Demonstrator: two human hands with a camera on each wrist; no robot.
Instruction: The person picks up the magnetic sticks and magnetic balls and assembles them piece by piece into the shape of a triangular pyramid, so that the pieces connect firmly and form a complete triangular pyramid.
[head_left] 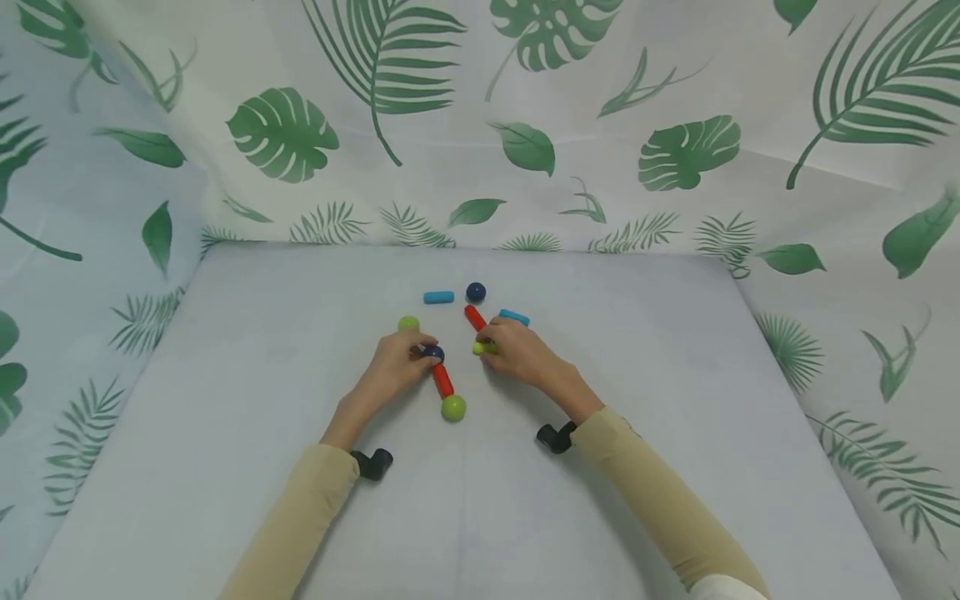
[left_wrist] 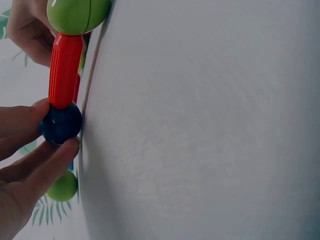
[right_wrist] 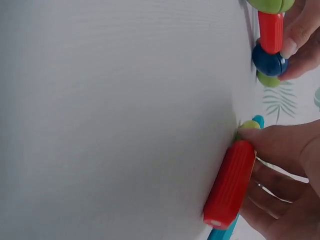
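Fingers barely parted, the left hand [head_left: 395, 360] pinched a glossy navy ball [left_wrist: 62, 123] touching a ridged rod [left_wrist: 66, 70], the right hand [head_left: 517, 348] a yellow-green piece [head_left: 478, 348].

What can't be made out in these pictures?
Full shape of the yellow-green piece, head and right wrist views: right grip partly covers it.
Any link between the held dark blue ball and far green ball, head view: behind the left grip.
Part of the near green ball, left wrist view: cut off by the top edge.
Part of the lowest blue rod, right wrist view: past the bottom edge.
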